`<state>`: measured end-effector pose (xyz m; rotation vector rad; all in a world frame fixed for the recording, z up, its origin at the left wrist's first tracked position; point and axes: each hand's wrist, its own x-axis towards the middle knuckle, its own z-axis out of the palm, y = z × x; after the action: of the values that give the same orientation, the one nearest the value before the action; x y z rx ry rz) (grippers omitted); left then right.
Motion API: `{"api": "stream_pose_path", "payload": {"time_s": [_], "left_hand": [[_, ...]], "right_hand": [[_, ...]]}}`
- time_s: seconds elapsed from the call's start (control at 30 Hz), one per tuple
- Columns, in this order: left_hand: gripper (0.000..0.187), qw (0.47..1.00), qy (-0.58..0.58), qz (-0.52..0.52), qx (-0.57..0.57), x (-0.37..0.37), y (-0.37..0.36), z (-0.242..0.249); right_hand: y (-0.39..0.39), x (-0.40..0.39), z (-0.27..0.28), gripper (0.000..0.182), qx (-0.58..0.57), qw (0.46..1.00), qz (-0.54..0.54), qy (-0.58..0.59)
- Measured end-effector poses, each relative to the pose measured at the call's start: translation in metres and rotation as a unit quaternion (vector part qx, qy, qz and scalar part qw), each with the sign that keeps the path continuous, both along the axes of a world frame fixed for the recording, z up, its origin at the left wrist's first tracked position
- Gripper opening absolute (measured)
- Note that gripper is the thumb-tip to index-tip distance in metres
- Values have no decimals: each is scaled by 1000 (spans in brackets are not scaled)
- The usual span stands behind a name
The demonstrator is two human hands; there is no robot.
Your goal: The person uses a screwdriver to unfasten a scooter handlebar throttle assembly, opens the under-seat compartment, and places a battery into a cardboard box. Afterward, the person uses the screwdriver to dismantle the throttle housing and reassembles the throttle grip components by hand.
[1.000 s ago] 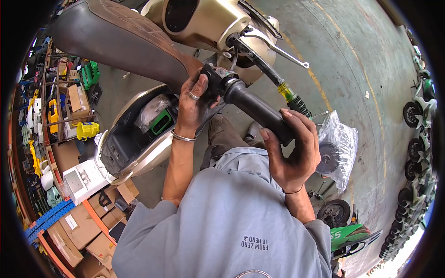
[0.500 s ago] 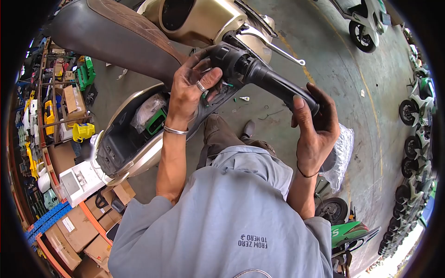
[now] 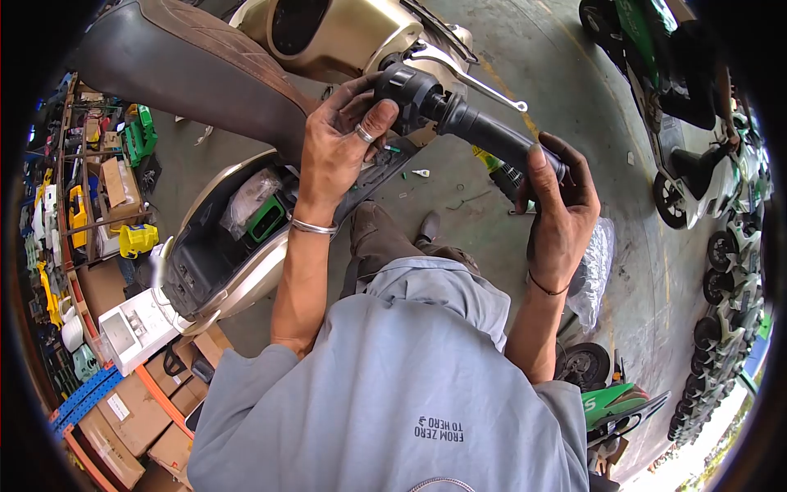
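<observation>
A black handlebar grip (image 3: 492, 135) stretches between my hands, joined at its left end to a black switch housing (image 3: 408, 92). My left hand (image 3: 332, 152) is closed on the switch housing, thumb on its near side. My right hand (image 3: 566, 193) is closed around the outer end of the grip, thumb along its top. Just beyond is a silver brake lever (image 3: 484, 84) with a ball tip. Behind it sits the gold scooter front cover (image 3: 352, 41). Below the grip, something black and yellow (image 3: 496, 168) shows partly; I cannot make it out.
The brown scooter seat (image 3: 205, 74) stands raised at the upper left above an open storage bin (image 3: 221, 246). Shelves with cartons (image 3: 131, 410) and parts line the left. A row of scooters (image 3: 721, 287) runs along the right. A person on a scooter (image 3: 693, 156) is at the upper right.
A scooter with a person on it has come into view at the upper right, and a black and yellow thing below the grip. The view has shifted slightly; both hands keep their hold.
</observation>
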<state>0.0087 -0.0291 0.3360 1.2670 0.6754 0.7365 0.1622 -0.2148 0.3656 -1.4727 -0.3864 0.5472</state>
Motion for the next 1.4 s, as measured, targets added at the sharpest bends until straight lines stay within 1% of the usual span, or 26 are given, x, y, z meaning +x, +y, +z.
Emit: {"api": "stream_pose_path", "payload": {"time_s": [0.03, 0.13, 0.17, 0.27, 0.33, 0.47, 0.57, 0.67, 0.77, 0.87, 0.97, 1.07, 1.17, 1.4], "left_hand": [[51, 1000, 3, 2, -3, -2, 1, -3], [50, 998, -44, 20, -40, -2, 2, -11], [45, 998, -41, 26, -44, -3, 2, -13], [40, 992, -74, 50, -87, -2, 3, -17], [39, 991, -69, 56, -98, -2, 3, -14], [41, 993, -44, 59, -91, -3, 5, -13], [32, 992, -32, 74, -100, 1, 0, -7], [32, 994, -25, 71, -77, 2, -2, -4], [47, 995, -30, 76, -57, 3, -2, -6], [48, 995, -30, 86, -51, 4, -3, -5], [40, 995, 0, 93, -31, 5, -7, 2], [43, 995, 28, 93, -6, 2, -7, 7], [50, 995, 10, 101, -1, 3, -6, 2], [47, 996, -2, 92, -6, 3, -9, 2]], "right_hand": [[3, -3, 6, 40, -2, 1000, 1, -9], [10, -11, 16, 43, 2, 1000, 10, -29], [12, -12, 21, 43, 4, 999, 21, -35], [17, -14, 29, 46, 31, 997, 47, -52], [21, -14, 31, 46, 50, 994, 61, -71], [23, -10, 33, 47, 38, 995, 66, -68], [21, -6, 29, 46, 23, 995, 67, -66], [20, -4, 24, 45, 25, 995, 65, -72], [18, -1, 22, 44, 10, 996, 70, -57], [18, 1, 16, 44, 21, 997, 65, -46], [16, 2, 14, 43, 24, 997, 69, -27], [14, 6, 11, 43, 22, 996, 86, -2], [13, 8, 4, 42, 29, 996, 87, 19], [7, 0, 0, 42, 29, 997, 68, 1]]}}
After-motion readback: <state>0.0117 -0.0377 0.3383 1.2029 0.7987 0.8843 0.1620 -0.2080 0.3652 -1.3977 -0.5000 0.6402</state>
